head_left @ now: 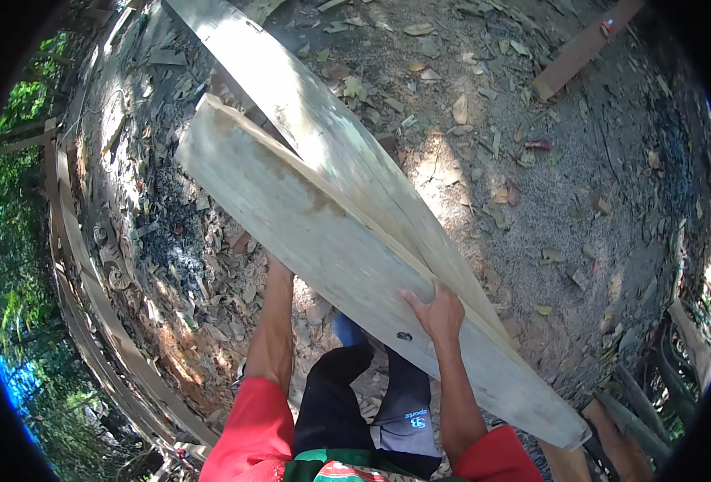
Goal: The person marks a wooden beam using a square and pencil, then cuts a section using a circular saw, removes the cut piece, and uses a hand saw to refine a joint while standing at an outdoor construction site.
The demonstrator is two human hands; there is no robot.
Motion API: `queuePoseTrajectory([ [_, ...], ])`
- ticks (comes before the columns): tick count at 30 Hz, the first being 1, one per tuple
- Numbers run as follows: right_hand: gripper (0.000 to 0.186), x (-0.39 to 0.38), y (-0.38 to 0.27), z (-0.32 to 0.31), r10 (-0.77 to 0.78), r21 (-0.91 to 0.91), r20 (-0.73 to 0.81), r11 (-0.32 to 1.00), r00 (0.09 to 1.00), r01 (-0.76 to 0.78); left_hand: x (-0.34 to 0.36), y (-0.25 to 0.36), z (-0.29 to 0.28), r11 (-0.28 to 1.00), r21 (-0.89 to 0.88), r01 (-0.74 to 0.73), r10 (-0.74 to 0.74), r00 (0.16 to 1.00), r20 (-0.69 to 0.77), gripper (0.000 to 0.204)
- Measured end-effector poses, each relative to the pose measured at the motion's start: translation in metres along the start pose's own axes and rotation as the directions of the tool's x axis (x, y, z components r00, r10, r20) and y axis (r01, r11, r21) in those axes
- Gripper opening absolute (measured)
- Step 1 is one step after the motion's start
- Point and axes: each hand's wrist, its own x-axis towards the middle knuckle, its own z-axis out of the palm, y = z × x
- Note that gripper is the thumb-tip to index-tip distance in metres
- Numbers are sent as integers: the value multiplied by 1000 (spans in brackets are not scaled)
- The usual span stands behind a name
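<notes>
A long, pale wooden plank [315, 233] slants across in front of me, from far left to near right. A dark knot marks its face near the lower edge. My right hand [438, 312] grips its far edge, the thumb on the upper face and the fingers wrapped over the edge. My left hand [277, 265] reaches under the lower edge on the left; the plank hides its fingers. Just beyond lies a second pale plank [323, 128], running the same way and partly covered by the first.
Dry leaves and wood scraps litter the dirt ground [524, 233]. A reddish-brown board [584, 52] lies at the far right. Long timber rails [90, 281] run along the left, with green plants [18, 241] behind. More wood pieces [625, 446] lie at the near right.
</notes>
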Motion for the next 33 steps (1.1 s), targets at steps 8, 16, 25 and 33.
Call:
queuePoseTrajectory([
  [8,79,28,11,-33,137,-86,-4,987,991,-137,34,-38,63,976,-198,92,-101,994,-31,61],
  [16,74,34,11,-14,31,-130,34,991,999,-27,-32,-30,50,972,99,215,-200,969,-146,75],
  [25,67,41,4,-7,-170,-460,32,872,985,166,-386,-72,-71,408,876,258,-292,946,-143,70],
  [33,54,18,-164,12,-671,-576,240,482,701,660,-624,-59,-214,933,292,211,158,488,-858,60],
])
